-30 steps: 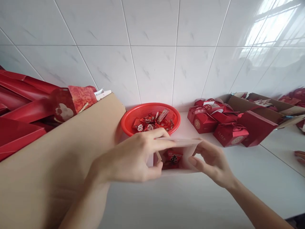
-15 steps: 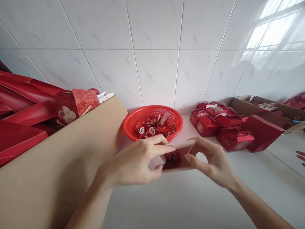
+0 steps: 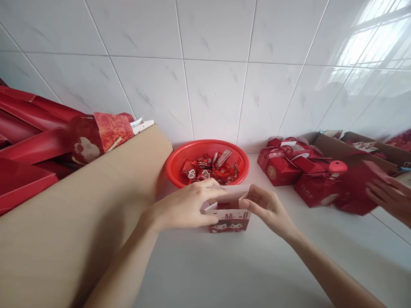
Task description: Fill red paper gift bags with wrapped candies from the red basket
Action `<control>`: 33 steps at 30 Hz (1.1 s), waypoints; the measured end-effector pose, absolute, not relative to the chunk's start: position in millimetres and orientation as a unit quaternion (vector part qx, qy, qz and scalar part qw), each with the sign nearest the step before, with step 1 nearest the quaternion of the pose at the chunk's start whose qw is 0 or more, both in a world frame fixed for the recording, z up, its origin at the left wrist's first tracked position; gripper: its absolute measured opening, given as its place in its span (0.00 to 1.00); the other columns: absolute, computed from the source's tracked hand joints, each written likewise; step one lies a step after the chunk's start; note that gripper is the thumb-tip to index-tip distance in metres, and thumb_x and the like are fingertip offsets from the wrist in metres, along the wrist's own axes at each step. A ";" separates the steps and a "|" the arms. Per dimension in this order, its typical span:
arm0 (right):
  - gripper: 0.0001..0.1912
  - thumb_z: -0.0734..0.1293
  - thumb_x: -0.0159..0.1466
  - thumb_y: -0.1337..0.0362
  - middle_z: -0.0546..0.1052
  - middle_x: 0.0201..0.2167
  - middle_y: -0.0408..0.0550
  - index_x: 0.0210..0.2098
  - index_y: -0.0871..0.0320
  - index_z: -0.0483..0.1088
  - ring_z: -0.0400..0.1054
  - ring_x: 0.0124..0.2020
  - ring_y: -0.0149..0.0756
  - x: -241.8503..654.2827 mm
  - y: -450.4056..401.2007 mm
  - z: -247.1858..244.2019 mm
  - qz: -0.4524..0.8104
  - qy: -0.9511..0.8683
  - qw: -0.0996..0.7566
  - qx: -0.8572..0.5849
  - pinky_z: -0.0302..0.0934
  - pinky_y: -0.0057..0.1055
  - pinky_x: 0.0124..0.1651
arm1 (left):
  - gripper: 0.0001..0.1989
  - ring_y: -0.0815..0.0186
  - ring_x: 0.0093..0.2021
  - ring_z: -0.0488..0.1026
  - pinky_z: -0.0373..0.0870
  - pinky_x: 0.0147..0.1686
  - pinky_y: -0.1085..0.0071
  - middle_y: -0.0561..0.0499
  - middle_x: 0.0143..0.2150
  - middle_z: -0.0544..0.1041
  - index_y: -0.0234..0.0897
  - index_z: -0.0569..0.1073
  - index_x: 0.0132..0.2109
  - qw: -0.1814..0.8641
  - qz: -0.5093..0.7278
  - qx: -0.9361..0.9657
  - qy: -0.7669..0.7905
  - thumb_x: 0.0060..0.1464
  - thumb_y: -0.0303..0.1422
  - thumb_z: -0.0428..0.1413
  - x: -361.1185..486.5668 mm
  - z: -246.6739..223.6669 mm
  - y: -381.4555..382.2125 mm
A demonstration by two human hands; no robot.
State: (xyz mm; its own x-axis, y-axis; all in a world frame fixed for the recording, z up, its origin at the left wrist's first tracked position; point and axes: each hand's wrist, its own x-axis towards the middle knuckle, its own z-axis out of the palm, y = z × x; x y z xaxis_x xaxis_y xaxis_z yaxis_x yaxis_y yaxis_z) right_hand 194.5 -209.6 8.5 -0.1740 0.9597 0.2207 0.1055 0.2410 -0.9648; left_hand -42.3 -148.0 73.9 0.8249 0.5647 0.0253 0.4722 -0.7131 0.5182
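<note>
The white tabletop (image 3: 205,273) is seen in the foreground, crossed by both forearms. A small open-topped gift box (image 3: 229,224), printed in red and white with cartoon figures on its front panel, is held upright between the two hands, near the middle of the view. Its left side is gripped by the left hand (image 3: 184,209), with the thumb laid at the front panel and the fingers extended over the top toward the back panel. The upper right edge is pinched between thumb and fingers of the right hand (image 3: 268,211). A white inner flap (image 3: 212,207) is exposed at the left of the opening; red contents are only partly visible inside. To the left, a large cardboard carton (image 3: 112,184) is filled with red paper packaging (image 3: 38,128). At the right edge, a dark red box (image 3: 358,188), blurred, is touched by another person's hand (image 3: 390,196). Just behind the gift box, wrapped sweets (image 3: 208,169) are contained in a red plastic colander (image 3: 245,169). Closed red favour boxes (image 3: 282,169) are clustered to its right. The background is formed by a grey-veined white tiled wall (image 3: 212,94), in which a bright window is reflected at upper right.
</note>
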 end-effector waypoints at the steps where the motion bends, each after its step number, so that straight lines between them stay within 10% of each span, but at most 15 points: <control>1: 0.18 0.68 0.64 0.47 0.78 0.36 0.50 0.37 0.56 0.70 0.73 0.38 0.41 194.4 -208.1 5.9 0.430 -0.642 0.479 -0.417 0.68 0.36 0.41 | 0.23 0.61 0.49 0.75 0.73 0.47 0.68 0.49 0.53 0.75 0.49 0.73 0.61 0.255 0.097 0.918 0.289 0.58 0.37 0.59 -43.8 71.4 -144.3; 10: 0.15 0.68 0.65 0.49 0.78 0.35 0.47 0.40 0.54 0.73 0.69 0.35 0.38 200.4 -199.8 -18.2 0.274 -0.668 0.495 -0.483 0.66 0.36 0.41 | 0.30 0.62 0.56 0.73 0.70 0.57 0.63 0.50 0.54 0.77 0.51 0.61 0.70 0.262 0.204 0.895 0.298 0.62 0.34 0.55 -35.6 42.0 -121.3; 14: 0.18 0.68 0.65 0.48 0.73 0.27 0.43 0.30 0.55 0.69 0.67 0.30 0.36 204.9 -195.4 -24.3 0.279 -0.646 0.525 -0.478 0.66 0.33 0.35 | 0.27 0.60 0.54 0.75 0.72 0.56 0.62 0.47 0.57 0.77 0.45 0.67 0.66 0.291 0.244 0.877 0.294 0.61 0.35 0.56 -24.0 30.1 -117.2; 22: 0.16 0.67 0.67 0.55 0.73 0.30 0.42 0.53 0.52 0.69 0.69 0.30 0.35 207.5 -196.6 -33.3 0.187 -0.651 0.556 -0.481 0.70 0.37 0.40 | 0.13 0.65 0.39 0.78 0.76 0.43 0.70 0.50 0.47 0.81 0.39 0.76 0.50 0.335 0.269 0.857 0.284 0.59 0.36 0.57 -17.4 23.8 -113.4; 33: 0.11 0.62 0.70 0.61 0.79 0.47 0.55 0.46 0.52 0.75 0.75 0.42 0.42 209.0 -196.3 -34.0 0.095 -0.726 0.538 -0.418 0.72 0.40 0.44 | 0.10 0.61 0.42 0.78 0.75 0.47 0.66 0.45 0.43 0.83 0.37 0.82 0.42 0.293 0.322 0.873 0.219 0.57 0.34 0.57 -15.9 13.1 -107.9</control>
State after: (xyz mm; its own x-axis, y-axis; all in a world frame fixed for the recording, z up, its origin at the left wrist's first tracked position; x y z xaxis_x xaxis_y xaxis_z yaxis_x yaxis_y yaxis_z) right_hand 209.0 -196.3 -34.0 -0.0709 0.7086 0.7020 0.5042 0.6327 -0.5878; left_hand -15.9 -107.9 13.1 0.6969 0.5705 0.4345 0.1927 -0.7326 0.6529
